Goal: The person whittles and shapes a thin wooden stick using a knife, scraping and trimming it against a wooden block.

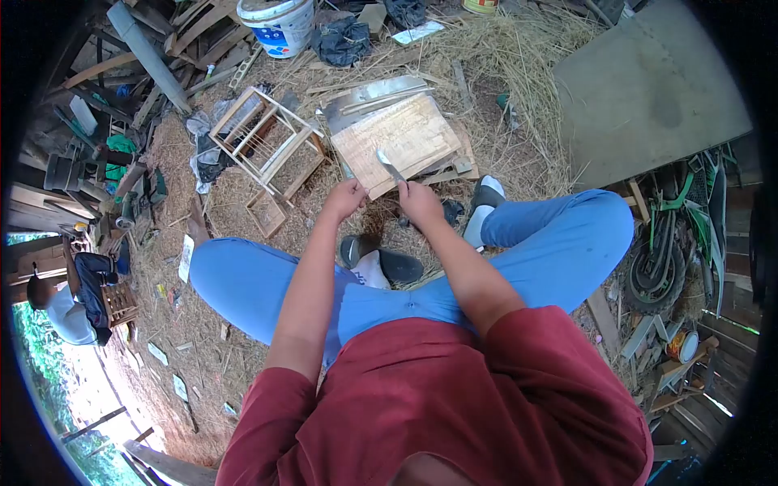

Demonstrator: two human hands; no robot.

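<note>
Knife in the right hand over a wooden board

Head view: one knife (391, 165), one wooden board (397, 139), one slatted wooden frame (267, 139) and two hands. A white bucket (277, 27) stands beyond; its contents cannot be made out. The right hand (418, 203) is closed round the knife's handle, the blade pointing away over the board's near edge. The left hand (347, 199) is curled shut beside the board's near corner; whether it holds anything is unclear.

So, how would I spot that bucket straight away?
Start at the big heap of scrap wood, far left. Just right of it, beyond the small wooden frame, stands the bucket. It is white with a blue label, unlike the crumpled black plastic beside it.
</note>
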